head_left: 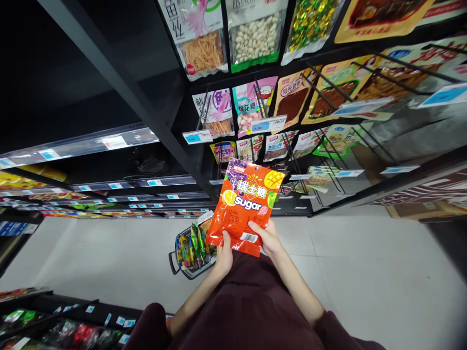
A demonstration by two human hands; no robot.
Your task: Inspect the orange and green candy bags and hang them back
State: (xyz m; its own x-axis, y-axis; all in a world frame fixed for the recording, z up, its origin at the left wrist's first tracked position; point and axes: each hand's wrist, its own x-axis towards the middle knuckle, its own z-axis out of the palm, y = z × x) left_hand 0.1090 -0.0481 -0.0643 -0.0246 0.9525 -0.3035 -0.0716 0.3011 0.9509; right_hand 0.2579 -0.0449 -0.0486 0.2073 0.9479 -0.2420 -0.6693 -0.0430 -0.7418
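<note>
An orange candy bag (243,206) printed with fruit and the word "Sugar" is held up in front of me. My left hand (224,255) grips its lower left corner, thumb on the front and the other fingers hidden behind. At the lower right edge, beside the barcode, my right hand (268,238) is closed on the same bag with its thumb on top. Below and left of the bag, a shopping basket (190,274) with a dark handle stands on the floor. Several colourful snack packets (197,245) fill it. The candy bag covers part of the basket.
Ahead, a dark rack with hooks carries hanging snack bags, among them a pistachio bag (255,39) and a marshmallow bag (251,107). Price tags (269,125) stick out at the hook ends. Dark shelves (175,181) run to the left, and another display (65,325) stands at lower left.
</note>
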